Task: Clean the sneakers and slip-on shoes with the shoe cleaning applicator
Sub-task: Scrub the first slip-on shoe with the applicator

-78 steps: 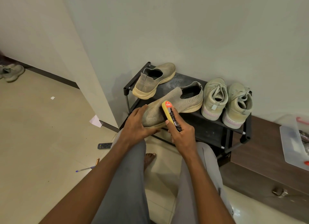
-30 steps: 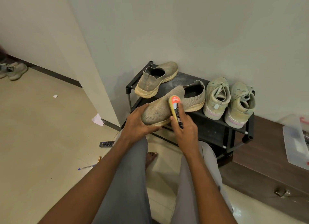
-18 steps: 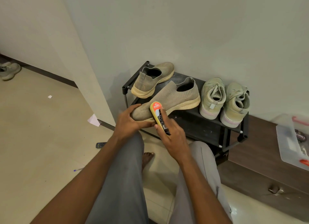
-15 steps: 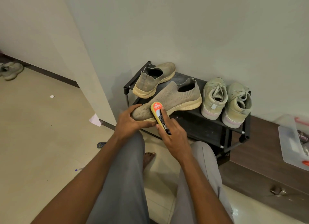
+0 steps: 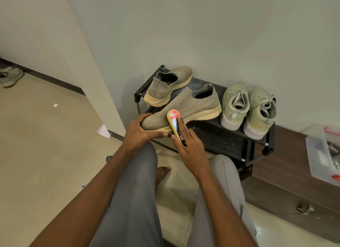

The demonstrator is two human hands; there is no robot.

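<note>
Both of our hands work at the front left corner of the black metal shoe rack [image 5: 211, 136]. Our left hand [image 5: 139, 134] curls round the toe of the grey-beige knitted slip-on shoe with a cream sole [image 5: 184, 108], thumb on top of the knit and fingers wrapped under the sole, so the toe juts out past the rack's front edge while the heel rests on the top shelf. Our right hand [image 5: 189, 147] grips the yellow oval shoe cleaning applicator with an orange and black label [image 5: 175, 125], index finger stretched along its back, and presses it against the near side of that shoe, just beside the left fingertips. Behind it, at the back left corner of the shelf, lies the second grey-beige knitted slip-on shoe [image 5: 168, 85], its heel toward the left edge. At the right end of the shelf stand the two pale green lace-up sneakers with whitish soles [image 5: 247, 108], side by side, heels toward us, just beside the held shoe's heel. Our grey trouser legs [image 5: 136, 200] fill the lower view, with a bare foot [image 5: 161, 173] on the cream tiled floor [image 5: 46, 154] between them.
</note>
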